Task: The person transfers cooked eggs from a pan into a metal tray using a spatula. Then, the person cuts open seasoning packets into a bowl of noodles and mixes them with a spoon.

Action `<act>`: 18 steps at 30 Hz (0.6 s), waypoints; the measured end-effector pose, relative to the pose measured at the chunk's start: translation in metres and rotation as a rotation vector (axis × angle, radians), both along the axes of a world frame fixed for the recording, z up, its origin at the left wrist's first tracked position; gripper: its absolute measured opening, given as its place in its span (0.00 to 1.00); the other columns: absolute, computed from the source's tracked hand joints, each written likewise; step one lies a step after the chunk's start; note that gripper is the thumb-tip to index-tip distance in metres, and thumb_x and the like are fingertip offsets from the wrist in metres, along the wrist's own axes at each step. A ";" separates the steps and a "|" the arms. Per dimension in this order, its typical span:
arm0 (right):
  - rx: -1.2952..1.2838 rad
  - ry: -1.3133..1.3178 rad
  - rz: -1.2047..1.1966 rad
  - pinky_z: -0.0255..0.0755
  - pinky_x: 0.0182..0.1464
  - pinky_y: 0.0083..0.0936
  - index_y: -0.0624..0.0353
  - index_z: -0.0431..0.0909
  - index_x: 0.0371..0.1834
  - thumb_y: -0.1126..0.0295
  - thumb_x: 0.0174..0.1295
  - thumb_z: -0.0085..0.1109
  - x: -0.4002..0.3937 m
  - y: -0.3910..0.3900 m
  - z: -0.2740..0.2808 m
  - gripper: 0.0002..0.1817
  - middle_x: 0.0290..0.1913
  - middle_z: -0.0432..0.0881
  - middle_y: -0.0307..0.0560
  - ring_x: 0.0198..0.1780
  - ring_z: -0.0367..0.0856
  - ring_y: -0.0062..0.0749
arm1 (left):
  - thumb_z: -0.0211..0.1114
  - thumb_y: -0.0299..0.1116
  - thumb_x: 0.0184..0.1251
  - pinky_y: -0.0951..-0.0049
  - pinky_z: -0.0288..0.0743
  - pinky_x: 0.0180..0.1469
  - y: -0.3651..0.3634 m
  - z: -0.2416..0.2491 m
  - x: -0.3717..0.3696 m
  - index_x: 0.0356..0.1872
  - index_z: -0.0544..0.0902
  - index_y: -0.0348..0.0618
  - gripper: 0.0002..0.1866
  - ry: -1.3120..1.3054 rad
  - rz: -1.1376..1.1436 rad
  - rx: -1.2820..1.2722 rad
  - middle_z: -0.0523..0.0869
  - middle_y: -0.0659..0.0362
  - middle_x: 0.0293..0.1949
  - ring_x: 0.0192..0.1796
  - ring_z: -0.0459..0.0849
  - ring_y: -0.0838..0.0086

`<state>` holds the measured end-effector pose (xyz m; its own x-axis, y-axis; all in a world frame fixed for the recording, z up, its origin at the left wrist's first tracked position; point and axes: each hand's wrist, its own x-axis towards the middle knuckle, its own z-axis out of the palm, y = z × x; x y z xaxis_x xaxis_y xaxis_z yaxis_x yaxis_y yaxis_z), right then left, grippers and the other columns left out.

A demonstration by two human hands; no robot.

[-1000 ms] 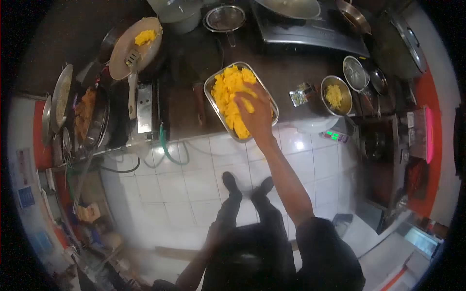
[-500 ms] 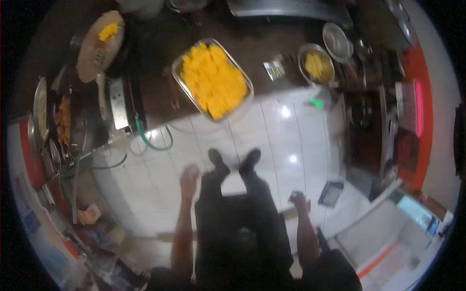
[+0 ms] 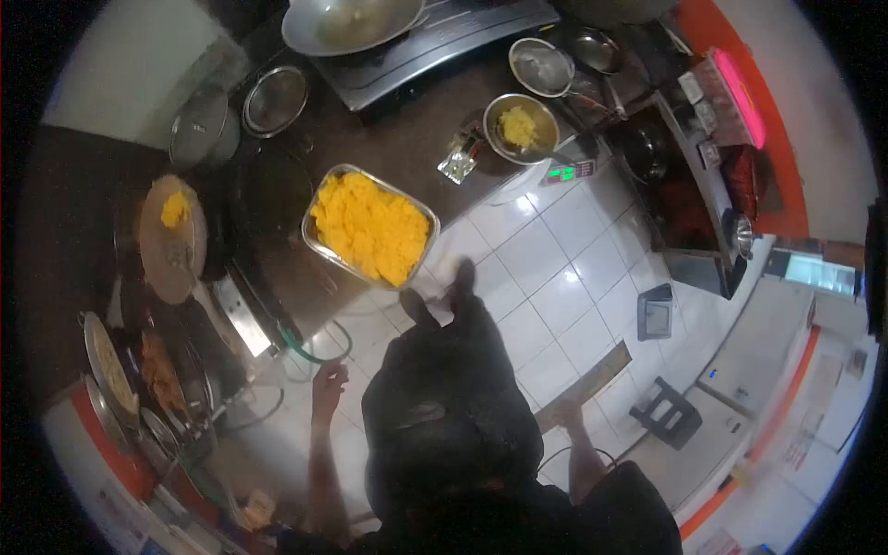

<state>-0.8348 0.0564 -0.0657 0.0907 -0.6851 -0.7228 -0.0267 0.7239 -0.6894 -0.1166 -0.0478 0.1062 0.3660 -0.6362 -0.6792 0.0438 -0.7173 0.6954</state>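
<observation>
My left hand (image 3: pixel 329 383) hangs low at my left side, its fingers loosely bent and apart, with nothing visible in them. Closest to it is a green hose (image 3: pixel 301 350) at the counter's front edge. Ahead of me a rectangular metal tray (image 3: pixel 312 242) is heaped with soft yellow food (image 3: pixel 375 227). My right hand (image 3: pixel 566 418) hangs at my right side, above the floor and touching nothing that I can see. It is too smeared to show its fingers or any held thing.
A wide pan (image 3: pixel 166 264) with some yellow food lies on the left. A bowl (image 3: pixel 499 143) of paler yellow food, a packet (image 3: pixel 459 157) and a strainer (image 3: pixel 541 67) stand on the right. A wok (image 3: pixel 351 26) sits on the stove (image 3: pixel 430 51). A black stool (image 3: pixel 668 413) is behind right.
My view has turned, and more of the stove and wok shows at the top. Both hands still hang at my sides. A small dark thing seen by my right hand before cannot be made out now.
</observation>
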 end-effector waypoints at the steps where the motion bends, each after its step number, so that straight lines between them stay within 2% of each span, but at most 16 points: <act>1: 0.112 -0.069 -0.019 0.75 0.32 0.33 0.58 0.74 0.50 0.56 0.58 0.61 0.000 0.023 -0.017 0.22 0.33 0.80 0.44 0.30 0.79 0.33 | 0.61 0.40 0.67 0.76 0.76 0.34 0.009 -0.003 0.012 0.53 0.76 0.39 0.19 -0.086 -0.137 -0.006 0.83 0.59 0.45 0.39 0.83 0.75; 2: 0.224 -0.128 -0.039 0.76 0.36 0.35 0.58 0.75 0.50 0.56 0.56 0.62 0.000 0.045 -0.033 0.23 0.33 0.80 0.45 0.34 0.80 0.34 | 0.63 0.38 0.66 0.76 0.76 0.32 0.003 0.000 0.018 0.50 0.77 0.39 0.17 -0.171 -0.103 0.069 0.83 0.60 0.42 0.39 0.83 0.76; 3: 0.441 -0.448 -0.360 0.76 0.34 0.33 0.62 0.74 0.50 0.57 0.66 0.53 0.027 0.045 -0.028 0.19 0.30 0.80 0.48 0.29 0.79 0.33 | 0.63 0.37 0.65 0.78 0.76 0.32 0.000 0.002 0.021 0.50 0.77 0.39 0.17 -0.247 -0.095 0.042 0.84 0.61 0.42 0.39 0.83 0.77; 5: 0.334 0.371 0.029 0.76 0.43 0.39 0.57 0.77 0.49 0.61 0.52 0.66 0.061 0.032 -0.034 0.22 0.36 0.82 0.43 0.39 0.80 0.32 | 0.61 0.40 0.67 0.79 0.75 0.32 0.010 0.016 0.023 0.50 0.78 0.40 0.17 -0.212 -0.116 -0.035 0.84 0.60 0.43 0.38 0.83 0.77; 7: 0.182 0.440 -0.097 0.76 0.45 0.39 0.58 0.76 0.54 0.60 0.59 0.59 0.141 -0.066 0.074 0.22 0.31 0.81 0.40 0.38 0.79 0.33 | 0.57 0.42 0.69 0.77 0.76 0.34 0.041 0.014 0.019 0.49 0.78 0.41 0.17 -0.038 0.042 -0.004 0.84 0.58 0.45 0.39 0.83 0.75; 8: 0.135 0.460 -0.041 0.75 0.39 0.35 0.60 0.64 0.62 0.63 0.57 0.59 0.133 -0.080 0.027 0.30 0.33 0.82 0.47 0.36 0.81 0.35 | 0.54 0.43 0.71 0.74 0.77 0.36 0.062 0.004 0.017 0.48 0.79 0.41 0.16 0.091 0.087 -0.098 0.85 0.58 0.46 0.42 0.83 0.73; 9: 0.087 0.482 0.014 0.74 0.34 0.31 0.62 0.52 0.70 0.66 0.55 0.59 0.118 -0.086 -0.030 0.40 0.35 0.83 0.54 0.35 0.82 0.37 | 0.54 0.37 0.69 0.73 0.77 0.39 0.070 0.011 0.011 0.51 0.78 0.42 0.15 0.210 0.177 -0.046 0.83 0.57 0.51 0.48 0.82 0.73; 11: 0.078 0.452 -0.051 0.72 0.33 0.25 0.66 0.48 0.70 0.69 0.55 0.60 0.137 -0.147 -0.092 0.41 0.35 0.82 0.50 0.34 0.80 0.30 | 0.55 0.31 0.64 0.73 0.77 0.41 0.070 0.040 -0.020 0.55 0.76 0.43 0.18 -0.012 0.077 -0.165 0.79 0.57 0.55 0.53 0.81 0.71; 12: -0.023 0.355 0.133 0.72 0.36 0.27 0.68 0.51 0.68 0.65 0.57 0.61 0.162 -0.209 -0.073 0.40 0.37 0.82 0.50 0.37 0.80 0.30 | 0.56 0.30 0.62 0.72 0.77 0.42 0.078 0.045 -0.027 0.57 0.75 0.43 0.20 -0.069 0.053 -0.169 0.78 0.58 0.57 0.53 0.80 0.70; 13: 0.019 0.205 0.115 0.73 0.42 0.32 0.63 0.55 0.68 0.63 0.60 0.59 0.192 -0.263 -0.063 0.36 0.45 0.80 0.50 0.47 0.77 0.30 | 0.56 0.28 0.61 0.72 0.77 0.43 0.088 0.043 -0.034 0.58 0.74 0.44 0.22 -0.125 0.028 -0.176 0.76 0.58 0.58 0.53 0.80 0.70; 14: 0.144 0.409 0.077 0.69 0.50 0.43 0.51 0.56 0.70 0.63 0.60 0.59 0.255 -0.318 0.006 0.35 0.56 0.74 0.45 0.57 0.70 0.32 | 0.57 0.28 0.60 0.69 0.77 0.44 0.102 0.037 -0.038 0.58 0.74 0.45 0.22 -0.063 0.133 -0.185 0.77 0.58 0.57 0.52 0.81 0.68; 15: 0.173 0.165 -0.106 0.62 0.57 0.52 0.41 0.55 0.71 0.59 0.59 0.60 0.287 -0.363 0.006 0.36 0.65 0.65 0.40 0.66 0.61 0.35 | 0.57 0.28 0.60 0.69 0.77 0.44 0.104 0.040 -0.045 0.58 0.74 0.45 0.22 -0.065 0.142 -0.193 0.77 0.58 0.57 0.52 0.81 0.68; 16: 0.150 0.120 -0.278 0.60 0.60 0.53 0.40 0.53 0.72 0.56 0.59 0.60 0.330 -0.399 0.027 0.38 0.68 0.60 0.42 0.68 0.59 0.41 | 0.58 0.29 0.61 0.69 0.77 0.44 0.106 0.051 -0.051 0.58 0.73 0.45 0.22 -0.034 0.287 -0.104 0.77 0.58 0.57 0.51 0.81 0.68; 17: 0.169 0.029 -0.332 0.59 0.60 0.55 0.40 0.50 0.73 0.51 0.59 0.60 0.349 -0.434 0.002 0.41 0.71 0.56 0.45 0.69 0.56 0.47 | 0.58 0.30 0.61 0.68 0.77 0.44 0.106 0.061 -0.057 0.58 0.73 0.45 0.22 -0.001 0.430 -0.008 0.78 0.58 0.56 0.50 0.82 0.68; 18: 0.190 0.014 -0.389 0.59 0.59 0.59 0.40 0.47 0.75 0.45 0.58 0.60 0.375 -0.465 -0.008 0.45 0.72 0.54 0.47 0.70 0.54 0.52 | 0.58 0.28 0.60 0.73 0.77 0.41 0.096 0.076 -0.065 0.57 0.74 0.43 0.21 -0.003 0.488 0.007 0.80 0.59 0.53 0.47 0.82 0.70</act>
